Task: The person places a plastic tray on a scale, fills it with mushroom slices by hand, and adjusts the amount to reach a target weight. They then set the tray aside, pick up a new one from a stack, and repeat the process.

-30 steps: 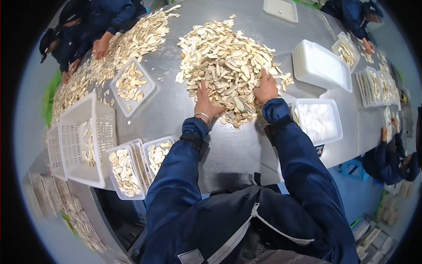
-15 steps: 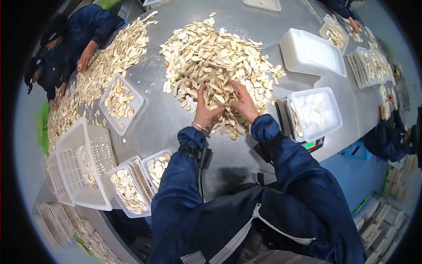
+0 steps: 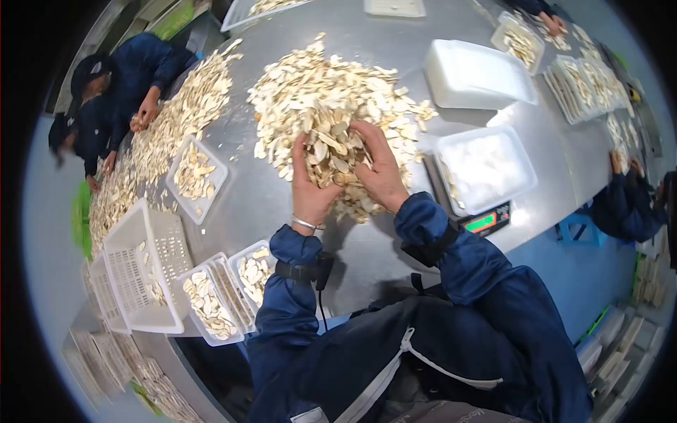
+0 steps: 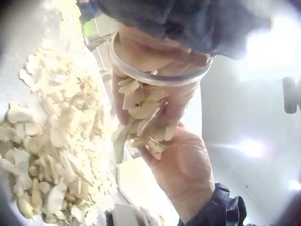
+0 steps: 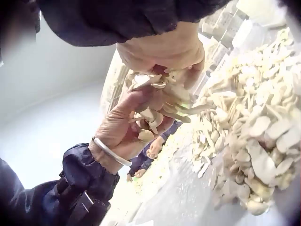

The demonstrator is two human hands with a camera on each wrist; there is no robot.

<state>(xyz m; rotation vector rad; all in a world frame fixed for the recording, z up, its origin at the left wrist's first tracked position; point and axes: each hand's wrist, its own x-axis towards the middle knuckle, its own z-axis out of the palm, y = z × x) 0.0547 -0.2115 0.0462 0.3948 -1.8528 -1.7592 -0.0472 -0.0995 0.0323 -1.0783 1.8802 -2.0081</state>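
Both hands, left hand [image 3: 308, 185] and right hand [image 3: 379, 169], have now come together and cup a bunch of pale dried slices [image 3: 331, 151], lifted from the heap [image 3: 331, 84] near the steel table's [image 3: 367, 247] front edge.

Cream-white slices [image 3: 331, 92] lie on a grey steel table [image 3: 374, 247], beside white trays [image 3: 486, 169] and navy sleeves [image 3: 430, 233].
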